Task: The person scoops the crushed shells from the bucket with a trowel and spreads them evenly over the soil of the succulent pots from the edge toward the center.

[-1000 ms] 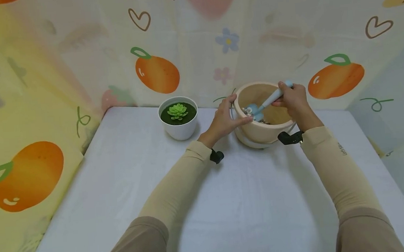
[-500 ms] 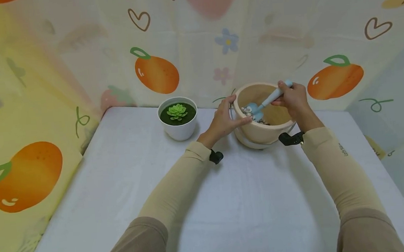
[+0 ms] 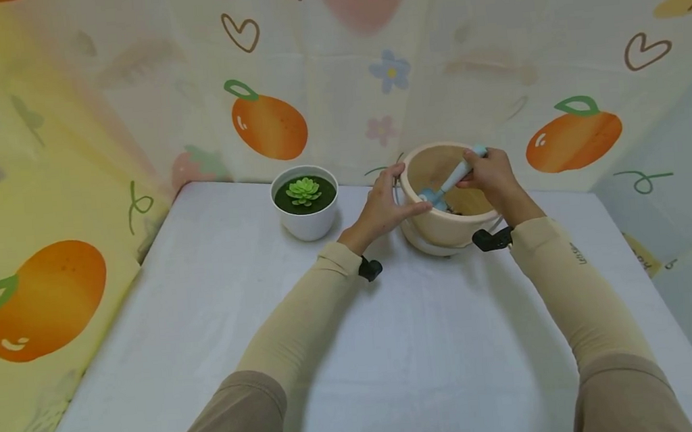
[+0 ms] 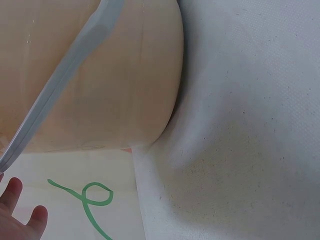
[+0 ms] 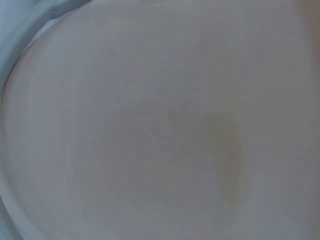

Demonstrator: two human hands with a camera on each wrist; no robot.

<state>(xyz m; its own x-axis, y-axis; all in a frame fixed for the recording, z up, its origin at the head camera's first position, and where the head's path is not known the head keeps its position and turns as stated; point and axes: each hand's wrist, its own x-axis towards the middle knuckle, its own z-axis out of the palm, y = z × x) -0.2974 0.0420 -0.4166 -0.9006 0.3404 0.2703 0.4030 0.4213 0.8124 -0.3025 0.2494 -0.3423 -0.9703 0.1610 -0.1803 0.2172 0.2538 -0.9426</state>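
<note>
Right of centre in the head frame, we see the right hand [image 3: 494,178] pinching the handle of a light blue hand shovel [image 3: 455,175], its blade tilted down inside the beige bucket [image 3: 447,228]. We find the left hand [image 3: 377,208] touching the bucket's rim, thumb and fingers spread. Left of centre, a potted succulent [image 3: 304,191] stands upright on the white-covered table [image 3: 429,345].

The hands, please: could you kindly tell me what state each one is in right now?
Left hand: holding the bucket at its side.
Right hand: closed, holding the scoop.
</note>
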